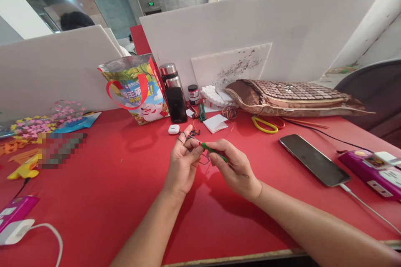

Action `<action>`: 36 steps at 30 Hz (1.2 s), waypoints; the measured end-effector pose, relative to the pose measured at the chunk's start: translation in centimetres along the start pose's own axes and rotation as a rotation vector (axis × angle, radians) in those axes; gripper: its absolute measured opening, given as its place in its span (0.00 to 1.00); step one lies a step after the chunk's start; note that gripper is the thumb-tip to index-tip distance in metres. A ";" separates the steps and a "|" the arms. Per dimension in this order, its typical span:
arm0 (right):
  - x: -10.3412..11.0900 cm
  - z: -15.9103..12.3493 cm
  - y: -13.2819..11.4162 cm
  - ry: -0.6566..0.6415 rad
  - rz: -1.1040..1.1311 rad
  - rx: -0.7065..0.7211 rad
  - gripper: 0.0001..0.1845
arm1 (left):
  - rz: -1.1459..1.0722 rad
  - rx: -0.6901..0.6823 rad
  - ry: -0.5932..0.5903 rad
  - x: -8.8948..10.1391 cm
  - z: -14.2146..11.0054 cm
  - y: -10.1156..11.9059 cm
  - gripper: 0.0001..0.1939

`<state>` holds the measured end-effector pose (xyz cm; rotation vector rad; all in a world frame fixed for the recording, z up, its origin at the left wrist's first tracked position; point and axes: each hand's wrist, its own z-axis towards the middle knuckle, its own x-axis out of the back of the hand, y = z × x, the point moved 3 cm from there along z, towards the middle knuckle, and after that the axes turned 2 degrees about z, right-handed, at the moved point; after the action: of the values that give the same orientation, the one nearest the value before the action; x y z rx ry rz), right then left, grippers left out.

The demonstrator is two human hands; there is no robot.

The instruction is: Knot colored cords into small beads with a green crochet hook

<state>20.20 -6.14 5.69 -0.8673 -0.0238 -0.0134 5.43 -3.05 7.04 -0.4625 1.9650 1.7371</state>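
Observation:
In the middle of the head view my right hand grips a green-handled crochet hook between thumb and fingers. Its tip points left, at the fingertips of my left hand. Dark multicoloured yarn runs over a raised finger of my left hand and hangs in a loop between the hands. Thumb and fingers of that hand pinch the yarn where it meets the hook. Any stitches there are too small to make out. Behind the hands lies a wound ball of multicoloured yarn.
Along the back of the red table stand a printed bag, a black phone, a steel bottle and a small jar. Yellow-handled scissors and a charging phone lie right, near a purple power strip.

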 end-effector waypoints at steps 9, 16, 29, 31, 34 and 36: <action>1.9 1.7 0.2 -0.012 0.381 -0.297 0.15 | 0.003 -0.039 -0.007 0.6 0.2 1.2 0.47; 2.6 1.9 0.3 0.003 0.461 -0.328 0.11 | 0.099 -0.099 -0.032 0.9 0.2 1.7 0.46; 3.7 2.8 0.1 -0.030 0.511 -0.338 0.08 | 0.114 -0.075 -0.101 0.6 0.1 1.9 0.46; 4.0 2.9 0.0 -0.036 0.515 -0.347 0.08 | 0.124 -0.066 -0.113 0.7 0.1 1.9 0.48; 4.3 3.0 -0.1 -0.047 0.530 -0.371 0.09 | 0.131 -0.058 -0.134 0.6 0.1 1.9 0.49; 4.5 3.1 -0.2 -0.051 0.542 -0.389 0.10 | 0.134 -0.056 -0.153 0.5 0.1 1.9 0.48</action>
<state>24.60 -3.91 8.02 -1.2399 0.1713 0.5262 3.93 -2.66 8.34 -0.2137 1.8810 1.8549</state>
